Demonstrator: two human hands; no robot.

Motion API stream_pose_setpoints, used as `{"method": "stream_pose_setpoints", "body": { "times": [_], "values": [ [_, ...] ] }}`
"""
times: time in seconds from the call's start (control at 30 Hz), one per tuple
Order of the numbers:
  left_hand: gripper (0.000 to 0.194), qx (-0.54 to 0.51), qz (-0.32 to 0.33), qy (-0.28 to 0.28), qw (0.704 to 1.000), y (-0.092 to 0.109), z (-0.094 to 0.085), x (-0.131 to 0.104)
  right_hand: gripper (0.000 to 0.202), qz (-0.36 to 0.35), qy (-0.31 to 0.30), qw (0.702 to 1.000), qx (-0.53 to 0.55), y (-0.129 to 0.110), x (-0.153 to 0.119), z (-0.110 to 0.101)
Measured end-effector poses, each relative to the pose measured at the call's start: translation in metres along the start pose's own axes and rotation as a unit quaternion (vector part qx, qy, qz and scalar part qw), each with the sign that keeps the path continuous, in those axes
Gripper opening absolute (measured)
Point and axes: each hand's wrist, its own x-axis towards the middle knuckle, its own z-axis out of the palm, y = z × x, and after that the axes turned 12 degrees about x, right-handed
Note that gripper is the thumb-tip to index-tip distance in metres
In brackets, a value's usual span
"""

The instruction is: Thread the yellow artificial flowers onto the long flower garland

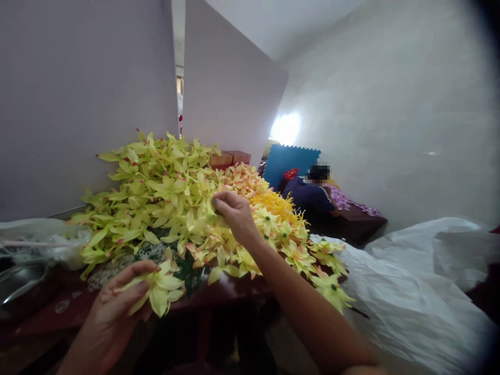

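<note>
My left hand is closed in a pinch on a yellow-green artificial flower, whose petals spread out past the fingertips. Farther up and to the right, my right hand has thumb and forefinger pressed together at a yellow-green petal piece. It sits over a large heap of yellow-green petal pieces, some with pink tips. Below and right of that hand lie fuller flowers with green centres. Behind them are yellow stamen-like pieces and pinkish petal pieces.
A dark red table bears the heap. At the left stand a metal bowl and clear plastic bags. White plastic sheeting spreads at the right. Beyond, a person bends beside a table with purple petals. Grey panels rise behind.
</note>
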Motion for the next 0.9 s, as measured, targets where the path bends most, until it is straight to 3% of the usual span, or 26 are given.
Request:
{"method": "stream_pose_setpoints", "body": {
  "times": [0.2, 0.33, 0.43, 0.57, 0.67, 0.9],
  "values": [
    [0.027, 0.009, 0.022, -0.048, 0.999, 0.0, 0.006, -0.001, 0.013, 0.071, -0.028, 0.994, 0.076, 0.001, -0.037, 0.002],
    [0.032, 0.053, 0.062, -0.042, 0.996, -0.007, 0.01, -0.008, 0.014, 0.089, -0.012, 0.986, 0.142, -0.002, -0.056, -0.006],
    [0.037, 0.064, 0.092, -0.036, 0.993, -0.013, 0.012, -0.014, 0.011, 0.082, -0.018, 0.986, 0.146, -0.008, -0.071, -0.012],
    [0.041, 0.058, 0.108, -0.056, 0.991, -0.018, 0.012, -0.017, 0.005, 0.015, -0.025, 0.992, 0.122, -0.021, -0.09, -0.013],
    [0.044, 0.047, 0.11, -0.063, 0.991, -0.02, 0.012, -0.017, 0.004, -0.011, 0.007, 0.994, 0.105, -0.029, -0.101, -0.009],
    [0.045, 0.073, 0.12, -0.035, 0.989, -0.027, 0.017, -0.016, 0.003, 0.053, 0.038, 0.99, 0.128, -0.018, -0.115, 0.018]
  ]
}}
